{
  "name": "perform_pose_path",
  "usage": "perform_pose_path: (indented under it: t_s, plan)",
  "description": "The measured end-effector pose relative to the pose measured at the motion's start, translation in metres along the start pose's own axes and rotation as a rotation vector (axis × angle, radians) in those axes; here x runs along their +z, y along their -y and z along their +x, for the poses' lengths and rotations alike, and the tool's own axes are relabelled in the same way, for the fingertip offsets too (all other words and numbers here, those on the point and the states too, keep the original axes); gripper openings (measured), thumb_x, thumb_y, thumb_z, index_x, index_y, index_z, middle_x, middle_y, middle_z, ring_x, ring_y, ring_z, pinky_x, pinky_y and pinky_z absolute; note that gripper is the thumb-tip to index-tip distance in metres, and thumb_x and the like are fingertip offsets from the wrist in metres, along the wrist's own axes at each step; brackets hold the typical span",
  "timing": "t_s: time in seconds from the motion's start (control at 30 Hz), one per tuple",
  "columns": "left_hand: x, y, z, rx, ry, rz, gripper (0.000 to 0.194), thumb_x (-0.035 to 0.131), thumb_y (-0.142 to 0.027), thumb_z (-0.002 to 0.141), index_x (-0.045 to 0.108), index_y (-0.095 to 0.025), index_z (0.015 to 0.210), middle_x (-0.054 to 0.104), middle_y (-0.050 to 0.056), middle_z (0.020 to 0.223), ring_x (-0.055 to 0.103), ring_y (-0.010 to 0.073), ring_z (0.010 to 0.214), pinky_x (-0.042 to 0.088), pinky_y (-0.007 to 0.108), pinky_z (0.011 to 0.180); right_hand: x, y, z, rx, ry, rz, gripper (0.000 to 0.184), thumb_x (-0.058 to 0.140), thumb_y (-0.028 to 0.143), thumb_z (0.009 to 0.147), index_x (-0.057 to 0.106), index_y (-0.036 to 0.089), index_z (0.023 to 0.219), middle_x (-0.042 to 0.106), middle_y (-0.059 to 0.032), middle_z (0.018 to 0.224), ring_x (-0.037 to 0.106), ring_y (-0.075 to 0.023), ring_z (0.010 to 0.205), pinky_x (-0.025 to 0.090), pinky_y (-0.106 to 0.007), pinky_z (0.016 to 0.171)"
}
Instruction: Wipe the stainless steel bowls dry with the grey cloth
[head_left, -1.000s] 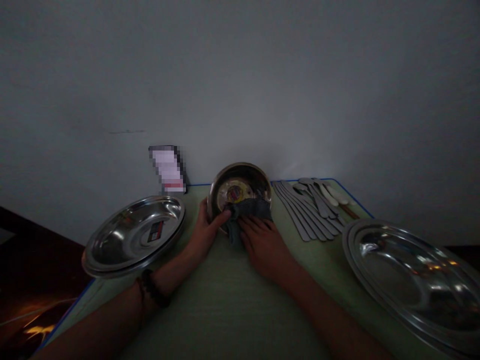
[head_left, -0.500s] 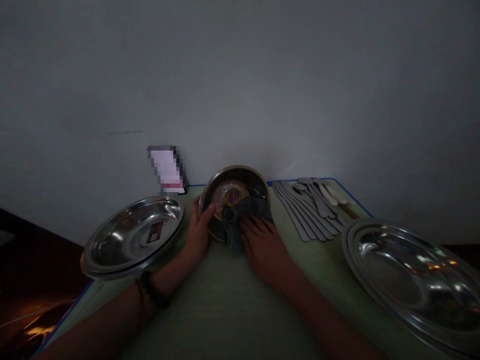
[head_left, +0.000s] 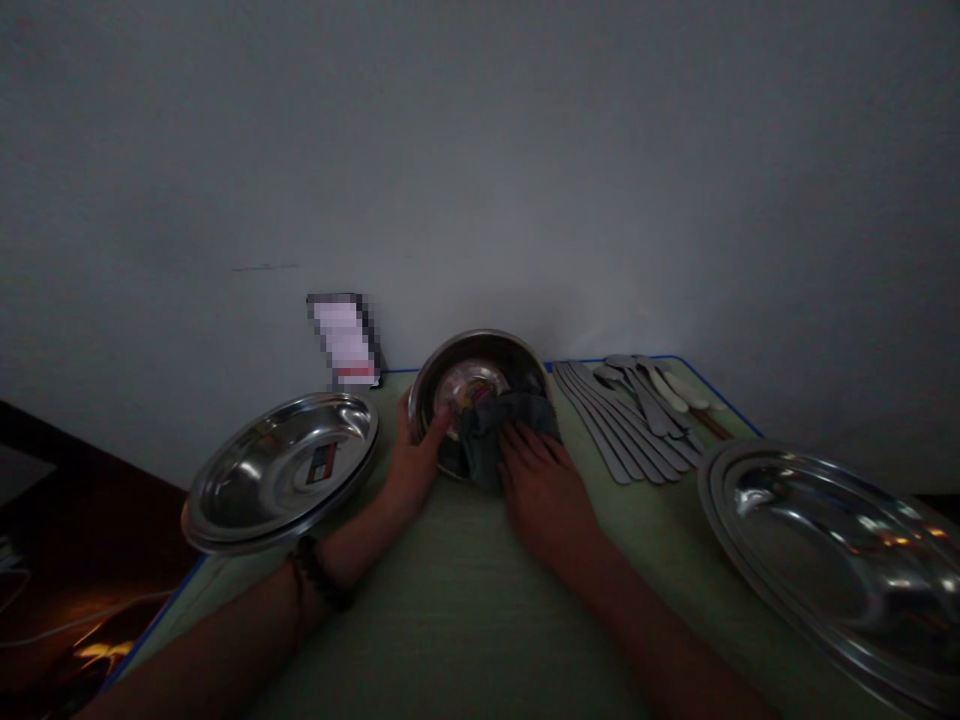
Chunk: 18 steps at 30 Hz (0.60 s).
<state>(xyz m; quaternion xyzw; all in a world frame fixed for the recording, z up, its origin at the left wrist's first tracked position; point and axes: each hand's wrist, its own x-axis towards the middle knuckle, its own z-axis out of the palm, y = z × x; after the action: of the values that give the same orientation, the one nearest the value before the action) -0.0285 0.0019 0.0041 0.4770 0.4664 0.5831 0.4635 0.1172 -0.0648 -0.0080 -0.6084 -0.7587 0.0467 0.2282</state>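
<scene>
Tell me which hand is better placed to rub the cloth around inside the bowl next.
Probably the right hand: its fingers lie on the cloth, while the left hand steadies the bowl at its side.

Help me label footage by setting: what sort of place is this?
Probably a home, perhaps a dining or kitchen corner: a pale green table with blue edging stands against a plain grey wall, with shallow shiny metal dishes and a fanned row of flat metal cutlery on it.
</scene>
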Motion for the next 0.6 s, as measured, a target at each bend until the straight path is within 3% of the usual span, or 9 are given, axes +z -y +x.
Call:
perform_pose_path:
  t_s: [0.1,0.2,0.27,0.4,0.5,0.6]
  plan:
    - [0.000,0.000,0.000,-0.014,0.067,-0.066,0.066,0.076,-0.040,0.066,0.049,-0.025,0.125,0.063,0.007,0.124,0.059,0.0253,0.114,0.046,0.040,0.096,0.005,0.001,-0.001,0.020,-0.022,-0.018,0.047,0.027,0.023,0.097,0.046,0.005,0.135,0.043,-0.0132,0.144,0.034,-0.0246,0.136,0.022,-0.042,0.114]
    - [0.001,-0.001,-0.006,-0.160,0.186,-0.096,0.067,0.081,-0.035,0.058,0.057,-0.021,0.119,0.068,0.008,0.116,0.062,0.0262,0.109,0.049,0.037,0.092,0.009,0.016,-0.005,-0.066,0.007,0.055,0.048,0.026,0.027,0.098,0.041,0.007,0.139,0.043,-0.0102,0.145,0.037,-0.0220,0.135,0.026,-0.040,0.113]
    - [0.001,-0.003,-0.009,-0.207,0.176,-0.047,0.061,0.082,-0.038,0.056,0.062,-0.019,0.111,0.071,0.008,0.109,0.064,0.0262,0.105,0.050,0.036,0.090,0.009,0.023,-0.007,-0.107,0.021,0.087,0.049,0.027,0.028,0.098,0.037,0.008,0.141,0.041,-0.0093,0.146,0.038,-0.0208,0.134,0.029,-0.039,0.111]
    - [0.001,-0.006,-0.007,-0.047,0.027,0.050,0.049,0.076,-0.049,0.063,0.067,-0.020,0.101,0.072,0.007,0.106,0.062,0.0268,0.108,0.047,0.037,0.095,0.001,0.017,-0.005,-0.089,0.010,0.039,0.047,0.030,0.027,0.097,0.044,0.008,0.138,0.045,-0.0102,0.143,0.041,-0.0222,0.133,0.028,-0.040,0.112]
    - [0.002,-0.008,-0.004,0.054,0.002,0.060,0.049,0.077,-0.044,0.062,0.067,-0.020,0.103,0.071,0.007,0.110,0.060,0.0273,0.113,0.044,0.037,0.099,-0.002,0.004,0.000,0.014,-0.039,-0.049,0.046,0.034,0.025,0.096,0.047,0.003,0.134,0.045,-0.0150,0.143,0.038,-0.0254,0.134,0.023,-0.043,0.114]
    - [0.003,-0.011,-0.004,-0.021,0.061,-0.037,0.057,0.082,-0.034,0.056,0.064,-0.019,0.109,0.072,0.006,0.107,0.061,0.0278,0.110,0.047,0.037,0.095,0.002,0.002,-0.001,0.033,-0.053,-0.053,0.047,0.034,0.025,0.096,0.047,0.002,0.134,0.042,-0.0169,0.144,0.035,-0.0261,0.136,0.020,-0.044,0.115]
